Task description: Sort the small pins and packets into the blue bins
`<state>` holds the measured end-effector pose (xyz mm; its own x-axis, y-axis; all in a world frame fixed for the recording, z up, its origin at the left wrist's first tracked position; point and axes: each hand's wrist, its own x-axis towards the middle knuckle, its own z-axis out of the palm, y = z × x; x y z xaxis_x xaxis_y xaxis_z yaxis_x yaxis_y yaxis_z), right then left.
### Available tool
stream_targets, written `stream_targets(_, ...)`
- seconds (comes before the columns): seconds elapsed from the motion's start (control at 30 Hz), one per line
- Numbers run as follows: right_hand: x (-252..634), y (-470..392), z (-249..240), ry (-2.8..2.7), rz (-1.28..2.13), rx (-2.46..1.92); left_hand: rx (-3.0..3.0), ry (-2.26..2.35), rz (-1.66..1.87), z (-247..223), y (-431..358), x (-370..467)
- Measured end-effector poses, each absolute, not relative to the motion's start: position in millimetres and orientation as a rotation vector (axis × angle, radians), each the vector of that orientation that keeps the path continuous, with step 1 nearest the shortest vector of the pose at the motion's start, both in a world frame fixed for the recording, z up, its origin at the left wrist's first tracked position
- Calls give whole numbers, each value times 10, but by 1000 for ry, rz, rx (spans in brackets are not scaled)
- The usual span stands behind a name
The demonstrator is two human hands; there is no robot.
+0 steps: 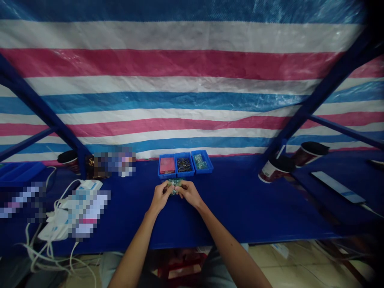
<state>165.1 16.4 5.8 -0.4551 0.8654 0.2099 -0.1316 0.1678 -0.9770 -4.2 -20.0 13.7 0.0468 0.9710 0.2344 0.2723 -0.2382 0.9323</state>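
A small green plastic packet (pixel 175 182) with pale print is pinched between my two hands, just above the blue tabletop. My left hand (pixel 162 195) grips its left side and my right hand (pixel 189 192) its right side, thumbs close together; the fingertips partly hide it. Right behind my hands stand three joined blue bins: the left bin (pixel 160 175) holds flat pink pieces (pixel 167 165), the middle bin (pixel 185 174) thin dark nail-like pieces (pixel 184 164), and the right bin (pixel 207 171) similar green packets (pixel 200 161).
At left lie a white power strip (pixel 90 185) and tangled white cables (pixel 49 248). Two dark cups, a front cup (pixel 268 173) and a rear cup (pixel 303 157), stand at right, near a phone (pixel 337 187). Blue metal posts (pixel 318 92) slant up before a striped tarp (pixel 180 64).
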Motion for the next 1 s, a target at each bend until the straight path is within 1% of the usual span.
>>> stream_targets(0.27, 1641, 114, 122, -1600, 1513, -719, 1753, 1311, 1211, 132, -194, -58)
stream_targets(0.6, 1647, 124, 134, -1646, 1453, -786, 1695, 1316, 1213, 199, -230, -47)
stream_targets(0.8, 1659, 145, 68, -1549, 1501, -825, 1656, 1356, 1241, 135, -199, -43)
stream_targets(1.0, 1643, 132, 91, -1571, 1561, -800, 1661, 1408, 1265, 120, -195, -57)
